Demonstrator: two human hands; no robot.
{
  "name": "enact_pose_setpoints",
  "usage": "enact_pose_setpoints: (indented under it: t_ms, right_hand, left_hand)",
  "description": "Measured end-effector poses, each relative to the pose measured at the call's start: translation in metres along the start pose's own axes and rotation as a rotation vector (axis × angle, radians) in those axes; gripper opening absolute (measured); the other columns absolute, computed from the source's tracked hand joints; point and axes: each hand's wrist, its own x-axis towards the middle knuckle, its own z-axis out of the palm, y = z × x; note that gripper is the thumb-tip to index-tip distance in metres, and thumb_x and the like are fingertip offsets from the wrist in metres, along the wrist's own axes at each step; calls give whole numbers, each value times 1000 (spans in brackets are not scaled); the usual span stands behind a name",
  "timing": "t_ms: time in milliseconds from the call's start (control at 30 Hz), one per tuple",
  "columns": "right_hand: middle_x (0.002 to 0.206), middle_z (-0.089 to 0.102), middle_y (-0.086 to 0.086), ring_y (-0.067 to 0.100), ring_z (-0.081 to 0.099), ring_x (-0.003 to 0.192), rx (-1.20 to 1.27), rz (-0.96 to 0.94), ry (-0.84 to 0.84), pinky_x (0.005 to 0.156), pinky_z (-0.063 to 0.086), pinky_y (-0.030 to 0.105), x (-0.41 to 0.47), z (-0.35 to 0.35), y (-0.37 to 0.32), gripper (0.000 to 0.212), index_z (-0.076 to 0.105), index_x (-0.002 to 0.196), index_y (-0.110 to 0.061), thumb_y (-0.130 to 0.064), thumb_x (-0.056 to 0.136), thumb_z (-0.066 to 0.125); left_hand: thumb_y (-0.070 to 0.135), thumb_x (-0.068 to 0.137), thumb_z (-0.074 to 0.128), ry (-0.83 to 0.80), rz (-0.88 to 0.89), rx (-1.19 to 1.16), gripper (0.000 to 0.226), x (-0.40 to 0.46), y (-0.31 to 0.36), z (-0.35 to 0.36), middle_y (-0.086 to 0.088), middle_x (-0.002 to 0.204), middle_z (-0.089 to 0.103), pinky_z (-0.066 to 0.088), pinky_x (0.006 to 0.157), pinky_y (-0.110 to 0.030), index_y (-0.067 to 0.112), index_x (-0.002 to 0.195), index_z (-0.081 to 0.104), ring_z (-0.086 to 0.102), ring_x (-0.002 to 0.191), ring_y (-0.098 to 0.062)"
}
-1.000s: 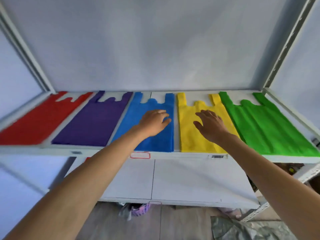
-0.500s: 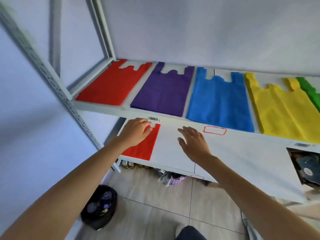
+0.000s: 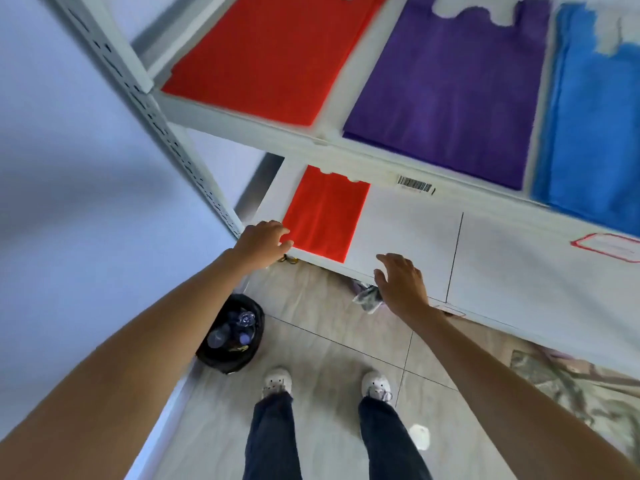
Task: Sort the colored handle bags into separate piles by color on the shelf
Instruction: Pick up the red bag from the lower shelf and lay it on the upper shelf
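Left hand: fingers curled at the red bag's near corner; a hold unclear.
Right hand: spread wide, empty.

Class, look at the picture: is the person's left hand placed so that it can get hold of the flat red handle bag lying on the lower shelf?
Probably yes. The left hand is at the near left corner of the flat red handle bag on the lower white shelf, fingertips at its edge, with nothing between them.

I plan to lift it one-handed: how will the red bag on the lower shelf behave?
The red bag lies thin and flat, so it is probably light and would droop. On the smooth lower shelf it may slide when pushed.
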Motion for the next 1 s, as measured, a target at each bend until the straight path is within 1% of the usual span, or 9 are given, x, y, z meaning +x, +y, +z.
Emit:
enact_pose_setpoints:
  t_ms: [233, 367, 467, 567, 633, 767, 833, 900, 1000]
  right_hand:
    - [140, 46, 7, 27, 44, 127, 186, 289, -17, 102, 34, 36, 96, 118, -4, 39, 51, 132, -16, -29, 96, 43]
    - [133, 52, 9, 26, 54, 118, 367, 385, 62, 91, 42, 33, 155, 180, 4, 37, 55, 127, -16, -28, 94, 44]
    - [131, 53, 8, 26, 56, 115, 374, 399, 128, 89, 45, 35, 199, 213, 9, 38, 54, 128, -17, -31, 94, 44]
    - [135, 49, 9, 29, 53, 119, 341, 462, 165, 91, 44, 38, 241, 237, 19, 43, 50, 131, -15, -36, 94, 43]
    - [135, 47, 10, 31, 50, 121, 296, 525, 160, 92, 44, 40, 267, 247, 26, 51, 49, 132, -11, -44, 93, 46]
    - [127, 48, 10, 30, 51, 118, 153, 530, 221, 87, 46, 40, 300, 267, 31, 66, 49, 128, -9, -56, 82, 58]
    - [126, 49, 10, 29, 50, 118, 126, 526, 236, 86, 46, 39, 306, 274, 27, 68, 48, 127, -7, -54, 79, 64]
    - [125, 50, 11, 30, 49, 118, 152, 544, 204, 86, 46, 40, 306, 276, 22, 60, 53, 122, -5, -47, 81, 66]
    - [124, 53, 14, 33, 53, 114, 253, 555, 94, 85, 47, 38, 300, 271, 15, 48, 59, 116, -2, -33, 81, 69]
  left_hand:
    - [34, 97, 43, -81, -58, -116, 43, 121, -88, 86, -7, 142, 50, 38, 107, -42, 15, 135, 51, 49, 128, -27]
    - [26, 96, 47, 22, -136, -358, 38, 190, -119, 123, -8, 135, 58, 42, 104, -35, 12, 130, 56, 53, 124, -27]
    - [21, 95, 45, 100, -171, -383, 37, 236, -133, 142, -9, 133, 60, 42, 101, -34, 9, 127, 59, 53, 124, -30]
    - [14, 93, 42, 125, -164, -335, 24, 285, -140, 165, -21, 112, 63, 43, 87, -34, 2, 101, 62, 56, 106, -36]
    - [14, 93, 39, 133, -204, -319, 19, 312, -140, 178, -24, 104, 62, 42, 79, -35, 7, 88, 56, 57, 101, -37]
    - [43, 100, 27, 168, -343, -340, 59, 352, -133, 197, -23, 120, 63, 45, 87, -39, -2, 111, 63, 59, 111, -37]
    - [58, 94, 36, 150, -370, -343, 66, 362, -126, 201, -19, 124, 60, 46, 88, -40, 1, 118, 59, 58, 114, -36]
    - [53, 90, 52, 138, -369, -310, 62, 364, -117, 204, -17, 132, 54, 46, 95, -42, 3, 126, 54, 54, 121, -34]
    - [37, 92, 59, 108, -374, -296, 50, 352, -107, 207, -18, 135, 45, 43, 101, -38, 2, 127, 54, 48, 125, -33]
